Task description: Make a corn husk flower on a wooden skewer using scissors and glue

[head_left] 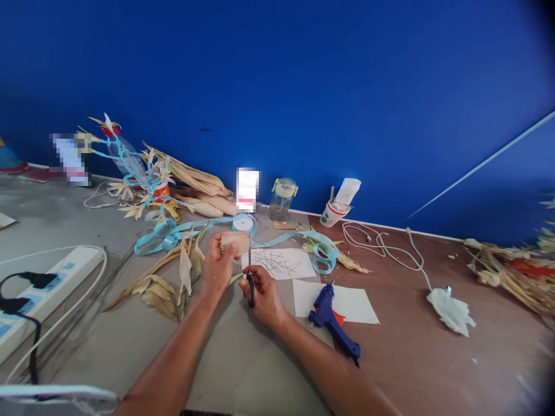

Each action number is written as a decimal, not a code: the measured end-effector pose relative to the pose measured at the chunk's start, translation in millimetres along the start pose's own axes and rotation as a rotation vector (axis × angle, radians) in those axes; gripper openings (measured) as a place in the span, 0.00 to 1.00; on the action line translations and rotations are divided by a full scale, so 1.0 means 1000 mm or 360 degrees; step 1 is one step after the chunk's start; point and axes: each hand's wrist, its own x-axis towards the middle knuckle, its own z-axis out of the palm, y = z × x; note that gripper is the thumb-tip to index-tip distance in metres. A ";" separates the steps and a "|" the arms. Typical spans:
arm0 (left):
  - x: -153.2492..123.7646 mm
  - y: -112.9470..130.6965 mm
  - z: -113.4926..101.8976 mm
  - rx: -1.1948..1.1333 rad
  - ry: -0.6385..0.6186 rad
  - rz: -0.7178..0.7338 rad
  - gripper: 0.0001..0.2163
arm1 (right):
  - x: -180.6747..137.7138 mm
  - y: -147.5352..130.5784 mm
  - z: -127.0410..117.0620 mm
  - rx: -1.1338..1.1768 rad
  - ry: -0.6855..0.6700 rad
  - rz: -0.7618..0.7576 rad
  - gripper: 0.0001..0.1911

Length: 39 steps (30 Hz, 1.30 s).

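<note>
My left hand pinches a pale, flat piece of dried corn husk above the middle of the table. Scissors with dark handles are gripped in my right hand, their blades pointing up along the right edge of the husk. Whether the blades are parted cannot be made out. Just behind my hands lies a white sheet with several thin dark wires across it. Dried husk leaves lie to the left of my left hand.
A blue glue gun rests on white paper at right. Light blue ribbon winds across the table behind my hands. A power strip with plugs stands left. Along the wall are a jar and a paper cup.
</note>
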 end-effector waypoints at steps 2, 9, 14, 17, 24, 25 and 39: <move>0.001 0.005 0.001 -0.0083 0.0018 -0.0034 0.20 | 0.000 -0.001 -0.001 -0.0012 -0.0035 0.0011 0.17; 0.001 0.011 0.001 -0.0187 0.0112 -0.0132 0.28 | -0.001 -0.004 -0.003 -0.0112 -0.0058 -0.0012 0.16; 0.002 0.008 0.002 -0.0361 0.0113 -0.0266 0.22 | -0.001 -0.003 -0.003 -0.0104 -0.0095 -0.0023 0.16; 0.002 0.007 0.002 -0.0380 0.0099 -0.0221 0.19 | -0.001 -0.001 -0.003 -0.0141 -0.0102 -0.0038 0.16; 0.002 0.005 -0.001 -0.0229 0.0074 -0.0014 0.19 | -0.001 0.003 -0.005 -0.0214 -0.0115 -0.0065 0.16; 0.002 0.005 -0.001 -0.0215 0.0054 0.0005 0.18 | -0.002 0.002 -0.006 -0.0233 -0.0114 -0.0071 0.16; 0.010 0.014 -0.010 -0.0346 -0.0037 -0.0126 0.29 | 0.002 -0.004 -0.019 -0.0384 -0.0152 -0.0073 0.15</move>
